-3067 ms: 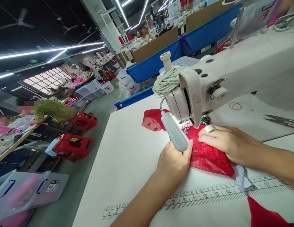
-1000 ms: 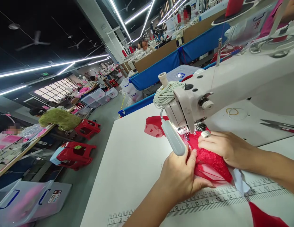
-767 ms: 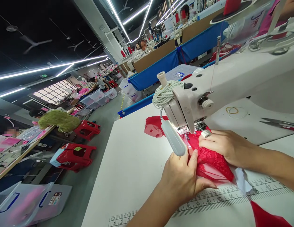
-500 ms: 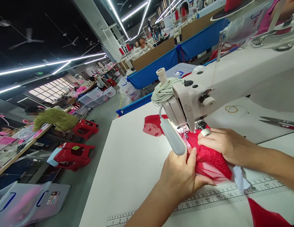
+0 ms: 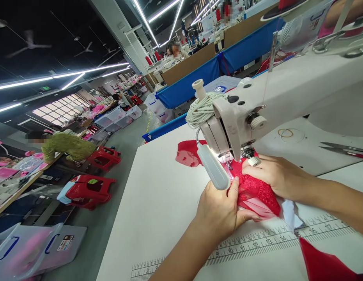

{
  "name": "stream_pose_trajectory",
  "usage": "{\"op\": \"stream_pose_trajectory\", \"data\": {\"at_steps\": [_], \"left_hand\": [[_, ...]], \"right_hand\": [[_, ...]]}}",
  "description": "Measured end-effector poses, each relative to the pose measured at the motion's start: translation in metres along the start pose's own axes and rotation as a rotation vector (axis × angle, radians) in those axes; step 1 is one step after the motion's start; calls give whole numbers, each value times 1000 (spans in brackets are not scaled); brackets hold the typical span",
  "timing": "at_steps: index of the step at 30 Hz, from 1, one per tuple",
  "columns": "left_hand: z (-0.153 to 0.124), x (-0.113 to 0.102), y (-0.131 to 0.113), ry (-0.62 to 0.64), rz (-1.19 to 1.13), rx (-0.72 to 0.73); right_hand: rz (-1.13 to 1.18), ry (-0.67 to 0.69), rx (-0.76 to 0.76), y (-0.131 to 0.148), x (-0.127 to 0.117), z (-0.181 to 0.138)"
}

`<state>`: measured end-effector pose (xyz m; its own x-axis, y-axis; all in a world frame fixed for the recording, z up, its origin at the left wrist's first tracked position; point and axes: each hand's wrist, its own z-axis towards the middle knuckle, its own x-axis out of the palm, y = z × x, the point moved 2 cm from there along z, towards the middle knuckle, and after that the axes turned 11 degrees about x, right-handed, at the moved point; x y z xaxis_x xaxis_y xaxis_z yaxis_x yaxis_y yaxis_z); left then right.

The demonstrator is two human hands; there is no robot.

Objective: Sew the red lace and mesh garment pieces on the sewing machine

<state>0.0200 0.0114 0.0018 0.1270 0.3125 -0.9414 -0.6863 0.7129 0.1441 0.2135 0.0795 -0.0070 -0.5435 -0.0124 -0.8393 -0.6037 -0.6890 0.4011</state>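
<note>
Red lace fabric (image 5: pixel 259 191) with sheer mesh edges lies under the needle end of a white sewing machine (image 5: pixel 286 97). My left hand (image 5: pixel 218 210) grips the fabric's near left side, thumb on top, its other fingers partly hidden behind a grey lamp (image 5: pixel 213 167). On the far right side, my right hand (image 5: pixel 279 175) has bent fingers closed on the lace close to the presser foot (image 5: pixel 229 164). More red fabric (image 5: pixel 188 153), partly sheer, lies on the white table beyond the lamp.
A printed ruler scale (image 5: pixel 251 246) runs along the table's near side. A white scrap (image 5: pixel 291 215) and red cloth (image 5: pixel 321 259) lie near it. Scissors (image 5: pixel 345 149) rest at right. Red stools (image 5: pixel 89 191), plastic bins (image 5: pixel 61 249) and a person in green (image 5: pixel 70 146) are at left.
The red lace fabric has shifted slightly left and toward the needle, with both hands moving along with it. The white scrap and the near red cloth have also slid a little left.
</note>
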Motion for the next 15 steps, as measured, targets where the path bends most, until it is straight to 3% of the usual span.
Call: {"op": "stream_pose_trajectory", "data": {"at_steps": [15], "left_hand": [[-3, 4, 2, 16, 48, 27]], "right_hand": [[85, 75, 66, 2, -3, 3]]}}
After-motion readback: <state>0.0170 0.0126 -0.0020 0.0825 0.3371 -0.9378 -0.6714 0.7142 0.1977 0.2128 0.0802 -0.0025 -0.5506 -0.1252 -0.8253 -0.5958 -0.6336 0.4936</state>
